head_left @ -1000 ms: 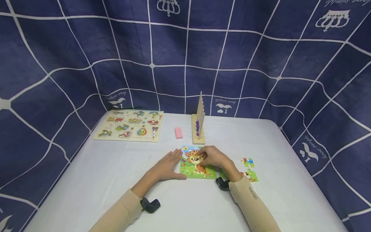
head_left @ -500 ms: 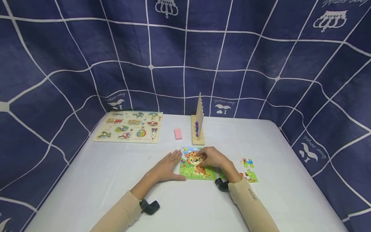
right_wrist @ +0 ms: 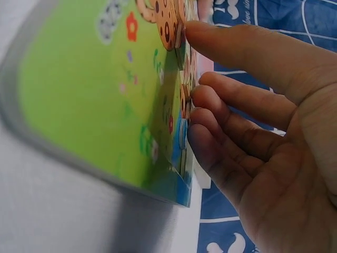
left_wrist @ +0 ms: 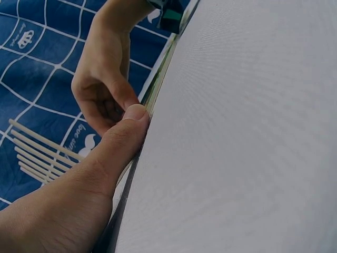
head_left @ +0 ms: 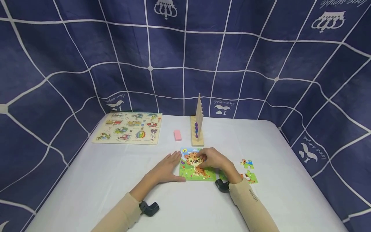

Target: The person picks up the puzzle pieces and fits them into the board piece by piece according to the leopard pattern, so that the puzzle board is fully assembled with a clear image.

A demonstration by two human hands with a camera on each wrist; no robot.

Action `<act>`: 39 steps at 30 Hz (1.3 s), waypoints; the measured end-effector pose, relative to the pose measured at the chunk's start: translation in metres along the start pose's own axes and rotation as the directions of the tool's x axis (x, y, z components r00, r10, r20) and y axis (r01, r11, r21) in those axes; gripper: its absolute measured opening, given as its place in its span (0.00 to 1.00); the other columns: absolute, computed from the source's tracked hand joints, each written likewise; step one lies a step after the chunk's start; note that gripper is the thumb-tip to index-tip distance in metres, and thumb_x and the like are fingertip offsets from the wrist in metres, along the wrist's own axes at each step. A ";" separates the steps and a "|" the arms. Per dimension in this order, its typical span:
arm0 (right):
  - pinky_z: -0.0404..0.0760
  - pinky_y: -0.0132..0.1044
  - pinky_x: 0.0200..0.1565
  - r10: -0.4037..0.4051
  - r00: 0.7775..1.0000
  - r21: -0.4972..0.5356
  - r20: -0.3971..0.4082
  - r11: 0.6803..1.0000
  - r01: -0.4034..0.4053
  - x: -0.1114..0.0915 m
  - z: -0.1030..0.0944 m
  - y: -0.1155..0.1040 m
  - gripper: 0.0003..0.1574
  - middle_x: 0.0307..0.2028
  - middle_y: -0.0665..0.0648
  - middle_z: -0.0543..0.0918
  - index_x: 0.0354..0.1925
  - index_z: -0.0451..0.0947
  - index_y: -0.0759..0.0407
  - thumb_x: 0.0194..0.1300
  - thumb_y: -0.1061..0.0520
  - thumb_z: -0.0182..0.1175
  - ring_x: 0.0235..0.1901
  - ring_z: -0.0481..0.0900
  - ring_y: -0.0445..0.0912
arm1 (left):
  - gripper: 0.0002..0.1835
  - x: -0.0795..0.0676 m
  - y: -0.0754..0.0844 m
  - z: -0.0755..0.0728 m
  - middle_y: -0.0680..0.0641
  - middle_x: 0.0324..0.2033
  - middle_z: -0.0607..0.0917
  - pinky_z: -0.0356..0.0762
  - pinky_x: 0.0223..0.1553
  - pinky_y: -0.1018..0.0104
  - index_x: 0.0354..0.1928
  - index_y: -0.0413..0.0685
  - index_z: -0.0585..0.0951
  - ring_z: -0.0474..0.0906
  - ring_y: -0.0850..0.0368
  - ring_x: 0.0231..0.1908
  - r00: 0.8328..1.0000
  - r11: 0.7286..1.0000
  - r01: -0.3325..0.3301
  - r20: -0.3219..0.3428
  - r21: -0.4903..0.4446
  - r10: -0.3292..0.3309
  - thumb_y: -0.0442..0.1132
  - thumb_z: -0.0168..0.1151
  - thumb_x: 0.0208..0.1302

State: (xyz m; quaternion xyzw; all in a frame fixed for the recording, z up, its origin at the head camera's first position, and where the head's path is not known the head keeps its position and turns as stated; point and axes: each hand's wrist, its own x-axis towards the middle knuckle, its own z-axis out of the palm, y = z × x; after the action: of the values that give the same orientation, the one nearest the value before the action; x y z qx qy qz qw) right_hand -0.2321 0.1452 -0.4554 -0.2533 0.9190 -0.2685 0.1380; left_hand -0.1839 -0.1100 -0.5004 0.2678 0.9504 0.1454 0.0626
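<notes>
In the head view a leopard picture puzzle point(head_left: 192, 170) lies on the table between both hands. My left hand point(head_left: 166, 169) is spread beside its left edge, thumb near the lower left corner and fingertips near the upper left. In the left wrist view that thumb point(left_wrist: 97, 176) lies along the board's edge. My right hand point(head_left: 214, 158) reaches over the puzzle's right half with bent fingers. Seen from the right wrist, its thumb and fingertips touch a slightly raised puzzle piece point(right_wrist: 180, 31) with leopard spots. The palm hides part of the board.
Loose puzzle pieces point(head_left: 250, 176) lie right of the right forearm. Behind the puzzle stand a wooden peg rack point(head_left: 198, 137) with purple and blue beads and a pink block point(head_left: 177, 135). A wooden vehicle puzzle board point(head_left: 127, 128) lies at the back left. A blue checked cloth point(head_left: 174, 54) hangs behind.
The head view has tilted slightly, so everything sits a little lower in it. Both hands keep nearly the same position on and beside the puzzle.
</notes>
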 end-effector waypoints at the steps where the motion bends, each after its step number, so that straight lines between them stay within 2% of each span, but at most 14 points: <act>1: 0.78 0.30 0.37 -0.002 1.000 0.001 -0.003 1.000 0.002 0.000 -0.001 0.000 0.28 0.33 0.49 0.82 0.47 0.83 0.60 0.46 0.56 0.78 0.33 0.75 0.40 | 0.64 0.001 0.000 0.000 0.44 0.77 0.51 0.47 0.77 0.55 0.76 0.43 0.53 0.46 0.50 0.77 1.000 1.000 -0.002 -0.004 -0.001 0.002 0.83 0.52 0.47; 7: 0.77 0.30 0.36 -0.010 1.000 0.028 0.010 1.000 0.009 -0.001 -0.002 0.002 0.28 0.33 0.49 0.80 0.47 0.84 0.59 0.46 0.55 0.78 0.33 0.74 0.42 | 0.64 0.001 -0.001 0.000 0.45 0.77 0.50 0.47 0.77 0.55 0.76 0.44 0.52 0.46 0.51 0.77 1.000 1.000 -0.007 0.001 -0.008 0.007 0.83 0.51 0.47; 16: 0.79 0.31 0.39 -0.017 1.000 0.030 0.013 0.999 0.016 -0.002 -0.004 0.001 0.28 0.35 0.49 0.82 0.48 0.83 0.56 0.46 0.54 0.78 0.35 0.76 0.41 | 0.64 0.002 -0.001 0.001 0.43 0.77 0.51 0.46 0.77 0.54 0.76 0.42 0.52 0.46 0.50 0.77 1.000 1.000 -0.014 -0.003 -0.006 0.014 0.82 0.53 0.48; 22: 0.78 0.31 0.39 -0.023 1.000 0.043 0.006 0.999 0.023 -0.008 -0.007 0.003 0.29 0.36 0.50 0.82 0.49 0.83 0.59 0.46 0.55 0.78 0.36 0.76 0.43 | 0.64 0.004 -0.002 -0.001 0.44 0.76 0.52 0.46 0.77 0.54 0.75 0.42 0.53 0.46 0.50 0.77 1.000 1.000 -0.009 -0.003 -0.004 0.009 0.82 0.52 0.47; 28: 0.80 0.31 0.42 -0.028 1.000 0.036 0.009 0.999 0.028 -0.017 -0.012 0.011 0.31 0.39 0.51 0.84 0.50 0.81 0.60 0.46 0.55 0.78 0.39 0.78 0.43 | 0.64 0.003 -0.001 -0.002 0.43 0.76 0.52 0.47 0.77 0.53 0.75 0.42 0.54 0.47 0.49 0.77 1.000 1.000 -0.015 -0.007 -0.008 0.015 0.81 0.54 0.47; 34: 0.79 0.31 0.40 -0.018 1.000 0.006 -0.006 1.000 0.018 -0.029 -0.022 0.023 0.30 0.38 0.50 0.83 0.49 0.82 0.58 0.45 0.54 0.78 0.37 0.76 0.41 | 0.64 0.003 -0.001 -0.004 0.44 0.76 0.52 0.46 0.78 0.53 0.75 0.42 0.54 0.47 0.49 0.77 1.000 1.000 -0.006 -0.009 -0.012 0.006 0.81 0.55 0.47; 39: 0.79 0.33 0.42 0.018 1.000 -0.014 -0.019 1.000 -0.018 -0.040 -0.029 0.034 0.32 0.41 0.51 0.83 0.51 0.82 0.59 0.45 0.54 0.78 0.39 0.76 0.41 | 0.64 0.003 -0.001 -0.003 0.44 0.76 0.52 0.46 0.78 0.53 0.75 0.42 0.54 0.47 0.49 0.77 1.000 1.000 -0.012 -0.005 -0.018 0.012 0.80 0.55 0.47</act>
State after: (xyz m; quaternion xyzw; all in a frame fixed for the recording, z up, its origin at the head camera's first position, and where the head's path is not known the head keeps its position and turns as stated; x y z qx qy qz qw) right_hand -0.2234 0.2036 -0.4456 -0.2433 0.9245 -0.2630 0.1298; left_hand -0.1872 -0.1102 -0.4985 0.2724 0.9476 0.1549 0.0620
